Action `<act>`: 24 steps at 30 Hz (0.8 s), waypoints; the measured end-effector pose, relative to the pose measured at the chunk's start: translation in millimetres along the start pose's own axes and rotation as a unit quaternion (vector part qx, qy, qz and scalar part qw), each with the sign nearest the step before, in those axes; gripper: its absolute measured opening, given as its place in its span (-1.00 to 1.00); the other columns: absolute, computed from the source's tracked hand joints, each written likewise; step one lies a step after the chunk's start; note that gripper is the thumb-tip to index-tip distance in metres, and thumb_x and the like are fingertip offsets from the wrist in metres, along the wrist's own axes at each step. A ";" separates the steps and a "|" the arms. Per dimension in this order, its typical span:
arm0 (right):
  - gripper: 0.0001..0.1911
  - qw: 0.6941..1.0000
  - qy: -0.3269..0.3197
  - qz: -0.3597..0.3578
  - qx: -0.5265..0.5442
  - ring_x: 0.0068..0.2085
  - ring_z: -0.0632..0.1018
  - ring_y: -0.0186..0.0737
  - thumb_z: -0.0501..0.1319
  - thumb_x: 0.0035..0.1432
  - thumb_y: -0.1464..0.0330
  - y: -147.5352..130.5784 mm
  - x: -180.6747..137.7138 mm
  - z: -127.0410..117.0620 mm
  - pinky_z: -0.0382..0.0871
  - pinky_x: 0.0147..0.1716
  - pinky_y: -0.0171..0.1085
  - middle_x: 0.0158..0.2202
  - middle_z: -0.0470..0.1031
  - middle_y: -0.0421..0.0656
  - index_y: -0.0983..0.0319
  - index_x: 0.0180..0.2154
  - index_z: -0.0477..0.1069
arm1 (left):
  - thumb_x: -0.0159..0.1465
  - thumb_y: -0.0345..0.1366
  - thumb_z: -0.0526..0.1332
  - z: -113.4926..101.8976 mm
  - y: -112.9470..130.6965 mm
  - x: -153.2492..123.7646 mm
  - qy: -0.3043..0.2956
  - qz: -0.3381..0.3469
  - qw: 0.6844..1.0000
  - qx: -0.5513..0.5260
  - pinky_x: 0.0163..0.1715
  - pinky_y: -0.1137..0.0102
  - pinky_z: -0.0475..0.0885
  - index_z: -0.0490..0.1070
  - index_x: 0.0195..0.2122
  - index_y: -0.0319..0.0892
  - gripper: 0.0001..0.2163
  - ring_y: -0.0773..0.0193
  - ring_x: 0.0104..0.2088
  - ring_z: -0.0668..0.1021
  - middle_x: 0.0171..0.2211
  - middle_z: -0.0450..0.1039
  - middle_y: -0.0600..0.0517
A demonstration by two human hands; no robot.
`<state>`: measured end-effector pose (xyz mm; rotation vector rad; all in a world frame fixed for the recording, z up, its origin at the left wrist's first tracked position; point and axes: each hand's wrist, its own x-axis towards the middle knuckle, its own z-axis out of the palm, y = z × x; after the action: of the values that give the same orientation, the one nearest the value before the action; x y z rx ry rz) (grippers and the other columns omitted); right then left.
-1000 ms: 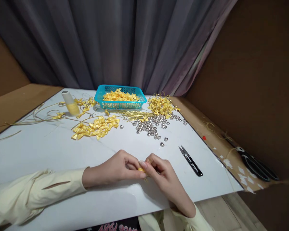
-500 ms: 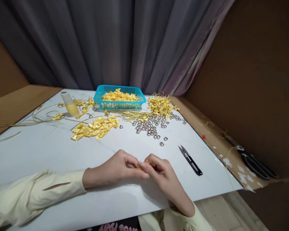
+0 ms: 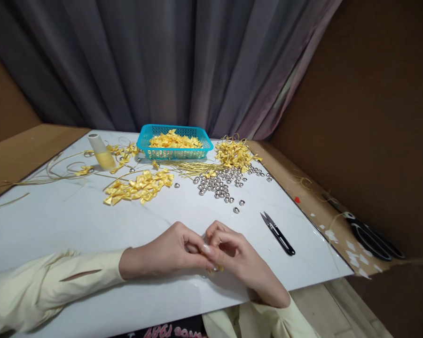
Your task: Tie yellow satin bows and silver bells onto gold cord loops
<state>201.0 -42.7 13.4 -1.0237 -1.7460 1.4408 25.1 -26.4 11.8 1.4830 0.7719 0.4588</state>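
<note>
My left hand (image 3: 178,251) and my right hand (image 3: 231,249) meet above the front of the white table, fingertips pinched together. Between them a small bit of yellow ribbon (image 3: 216,269) pokes out below the fingers; most of it is hidden, and it looks like one of the bows. Further back lies a patch of loose yellow ribbon bows (image 3: 139,187). Silver beads (image 3: 220,185) are scattered to the right of those bows. Black thread snips (image 3: 278,234) rest on the table to the right of my right hand.
A blue basket (image 3: 176,153) of yellow bows stands at the back, with a pile of corded bows (image 3: 234,154) beside it. Gold cords (image 3: 197,168) lie in front. A bottle (image 3: 102,152) stands at left. Large black scissors (image 3: 372,239) lie at the right edge among paper scraps.
My fingers have shifted their pinch, the right-hand fingers curling in closer to the left. The yellow ribbon now shows below the fingertips instead of between them.
</note>
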 end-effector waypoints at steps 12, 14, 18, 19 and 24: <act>-0.55 0.992 -0.007 0.046 0.117 -0.35 0.34 -0.32 0.28 0.07 0.11 -0.4 3.7 -3.6 0.24 -0.32 -0.31 -0.34 0.23 -0.20 0.26 -0.66 0.28 | 0.08 -0.27 0.32 -0.2 -1.7 0.5 0.006 -0.010 0.999 -0.029 -0.48 0.52 0.37 0.61 -0.32 -0.28 -0.80 0.34 -0.48 0.51 -0.42 0.60 -0.03; -0.55 0.992 0.010 0.044 0.116 -0.37 0.32 -0.33 0.28 0.08 0.12 -0.7 4.1 -3.3 0.23 -0.33 -0.30 -0.35 0.21 -0.20 0.26 -0.66 0.26 | 0.07 -0.24 0.33 -1.6 -2.7 2.5 0.014 -0.015 0.999 -0.041 -0.45 0.50 0.38 0.60 -0.36 -0.29 -0.79 0.33 -0.46 0.52 -0.42 0.60 -0.04; -0.57 0.999 0.045 0.004 0.031 -0.33 0.32 -0.29 0.21 0.16 0.17 -8.5 3.1 -2.3 0.21 -0.29 -0.29 -0.35 0.19 -0.20 0.24 -0.64 0.25 | 0.07 -0.24 0.34 -4.8 -6.4 5.3 0.020 -0.005 0.998 -0.054 -0.40 0.49 0.40 0.59 -0.41 -0.30 -0.81 0.30 -0.42 0.55 -0.42 0.60 -0.06; -0.58 0.999 0.052 -0.007 0.007 -0.31 0.32 -0.28 0.19 0.18 0.18 -10.6 2.9 -2.1 0.21 -0.27 -0.28 -0.35 0.20 -0.19 0.24 -0.63 0.24 | 0.07 -0.24 0.34 -5.5 -7.2 5.8 0.020 -0.002 0.998 -0.058 -0.40 0.48 0.41 0.59 -0.41 -0.30 -0.81 0.29 -0.41 0.56 -0.41 0.60 -0.06; -0.58 0.998 0.049 -0.024 -0.032 -0.29 0.31 -0.27 0.17 0.20 0.17 -9.7 4.8 -5.1 0.18 -0.24 -0.27 -0.35 0.20 -0.19 0.23 -0.62 0.24 | 0.09 -0.25 0.32 -6.6 -6.2 5.8 0.025 0.012 0.999 -0.043 -0.41 0.49 0.40 0.58 -0.38 -0.31 -0.80 0.31 -0.43 0.54 -0.42 0.60 -0.06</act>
<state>201.4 -36.9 23.9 -1.0614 -1.7437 1.2910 23.3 -18.1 5.2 1.4056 0.7647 0.5419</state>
